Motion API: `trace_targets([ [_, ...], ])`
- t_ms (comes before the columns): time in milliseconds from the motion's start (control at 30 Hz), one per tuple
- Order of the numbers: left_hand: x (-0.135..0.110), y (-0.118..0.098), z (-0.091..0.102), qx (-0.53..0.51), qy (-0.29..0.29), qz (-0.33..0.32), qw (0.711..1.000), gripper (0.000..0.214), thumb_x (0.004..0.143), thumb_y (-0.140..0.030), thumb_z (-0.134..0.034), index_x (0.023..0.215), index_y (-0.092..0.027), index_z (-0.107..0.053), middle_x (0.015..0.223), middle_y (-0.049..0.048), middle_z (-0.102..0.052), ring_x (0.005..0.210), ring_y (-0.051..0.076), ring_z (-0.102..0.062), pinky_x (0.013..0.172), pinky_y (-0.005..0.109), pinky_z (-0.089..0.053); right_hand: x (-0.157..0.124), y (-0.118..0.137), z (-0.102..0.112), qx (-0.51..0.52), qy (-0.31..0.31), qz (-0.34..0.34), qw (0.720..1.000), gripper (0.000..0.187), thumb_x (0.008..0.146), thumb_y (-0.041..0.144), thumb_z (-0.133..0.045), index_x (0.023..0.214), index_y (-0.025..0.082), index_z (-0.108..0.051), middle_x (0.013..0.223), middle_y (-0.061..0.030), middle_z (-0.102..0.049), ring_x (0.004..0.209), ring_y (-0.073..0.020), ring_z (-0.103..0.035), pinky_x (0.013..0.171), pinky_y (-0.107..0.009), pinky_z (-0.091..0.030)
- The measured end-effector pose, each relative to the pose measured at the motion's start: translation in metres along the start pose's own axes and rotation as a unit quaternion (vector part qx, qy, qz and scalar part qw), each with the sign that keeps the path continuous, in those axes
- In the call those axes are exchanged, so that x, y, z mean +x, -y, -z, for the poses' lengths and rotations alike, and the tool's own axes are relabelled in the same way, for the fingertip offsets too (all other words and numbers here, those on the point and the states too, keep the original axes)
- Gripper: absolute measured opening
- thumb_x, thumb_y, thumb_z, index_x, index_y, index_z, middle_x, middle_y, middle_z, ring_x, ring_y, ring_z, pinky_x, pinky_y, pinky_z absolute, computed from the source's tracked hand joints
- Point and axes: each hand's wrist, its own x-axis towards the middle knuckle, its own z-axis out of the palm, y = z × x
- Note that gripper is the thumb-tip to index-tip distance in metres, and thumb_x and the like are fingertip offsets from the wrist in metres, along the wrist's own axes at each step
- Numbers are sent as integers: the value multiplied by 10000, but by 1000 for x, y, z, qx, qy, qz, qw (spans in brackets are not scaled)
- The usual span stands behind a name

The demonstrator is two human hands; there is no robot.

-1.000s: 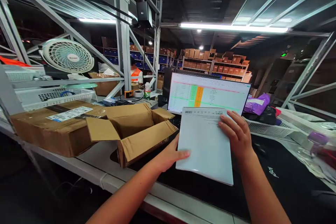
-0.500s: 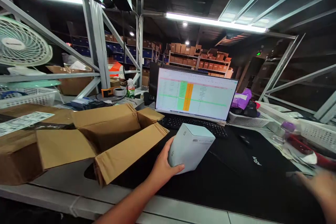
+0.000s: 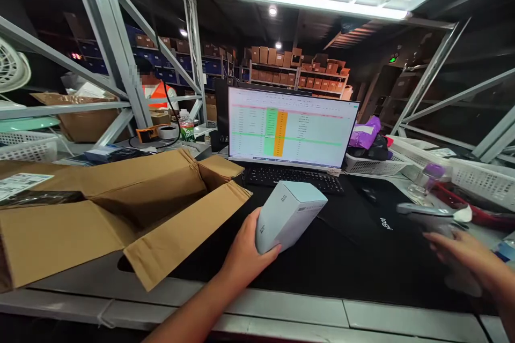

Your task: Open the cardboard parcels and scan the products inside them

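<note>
My left hand [image 3: 249, 246] is wrapped round the lower left of a pale blue-white box [image 3: 287, 220], which is tilted over the black desk mat [image 3: 341, 268]. Small dark print shows on the box's sides. At the right, my right hand [image 3: 466, 257] grips a grey handheld barcode scanner [image 3: 430, 211] by its handle, its head pointing left toward the box. The scanner and fingers are somewhat blurred. Left of the box stands an open cardboard carton [image 3: 177, 236] with its flaps spread; its bottom is hidden.
A monitor [image 3: 289, 128] showing a spreadsheet stands behind a black keyboard [image 3: 293, 179], with a mouse [image 3: 368, 194] to the right. White baskets [image 3: 378, 166] line the right side. A co-worker in an orange vest [image 3: 159, 95] is beyond the metal frame.
My right hand has come up from the lower right edge, and the scanner is now raised in it. The box has turned slightly in my left hand. The view has shifted a little.
</note>
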Motion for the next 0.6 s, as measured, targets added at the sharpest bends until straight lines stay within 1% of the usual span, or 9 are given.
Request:
trace_targets([
  [67,1,-1,0,2,-6,18,1000,819,733,-334,-745,1440,-230,-345,1425,144,-522,1306,328,-526,1089,537,-443,-30,28,-21,-5,45,32,998,320,658,570,-683,595,268,-597,553,-73,-648,502,-280,-622,484,-425,-527],
  [133,3,-2,0,4,-9,32,999,818,731,-341,-744,1431,-217,-340,1408,153,-532,1294,332,-535,1077,537,-449,-66,54,-41,-41,69,121,989,331,717,569,-681,705,240,-659,649,-72,-691,617,-283,-664,568,-401,-550],
  [200,3,-4,1,8,-8,36,999,804,735,-350,-735,1421,-204,-340,1406,162,-527,1297,335,-532,1083,540,-440,-100,76,-57,-41,106,201,973,280,770,500,-668,797,222,-682,800,-68,-732,753,-280,-689,659,-368,-564],
  [233,3,-4,1,9,-6,34,999,797,739,-355,-728,1417,-200,-340,1408,164,-523,1304,334,-526,1090,541,-433,-113,84,-64,-37,129,229,964,233,787,448,-656,809,218,-678,828,-60,-732,767,-266,-684,666,-343,-560],
  [300,3,-5,2,6,0,31,1000,792,743,-357,-721,1418,-205,-336,1407,160,-522,1312,331,-518,1097,538,-425,-132,94,-75,-36,167,258,951,131,799,340,-625,773,214,-649,778,-35,-708,700,-220,-647,616,-294,-532],
  [367,2,-6,2,2,4,34,999,792,738,-353,-724,1415,-217,-337,1399,151,-527,1305,327,-522,1090,529,-429,-140,99,-81,-40,176,272,945,88,782,270,-606,714,216,-596,672,-6,-651,604,-174,-576,537,-253,-478],
  [433,1,-6,1,2,4,42,999,794,729,-349,-728,1412,-221,-343,1394,143,-532,1294,321,-527,1084,518,-435,-141,101,-85,-36,160,285,944,107,773,245,-595,680,217,-551,619,11,-602,564,-149,-529,493,-229,-435],
  [500,1,-6,1,5,6,51,999,802,726,-357,-726,1416,-217,-341,1403,141,-527,1294,316,-523,1091,511,-432,-140,102,-87,-27,157,287,945,106,779,246,-590,685,214,-553,623,11,-598,564,-146,-528,483,-222,-429],
  [600,1,-6,1,7,14,49,999,809,734,-375,-713,1428,-211,-329,1425,141,-511,1298,311,-517,1102,509,-425,-141,104,-87,-15,176,266,948,99,787,264,-605,708,204,-602,649,-4,-622,602,-170,-580,498,-231,-462],
])
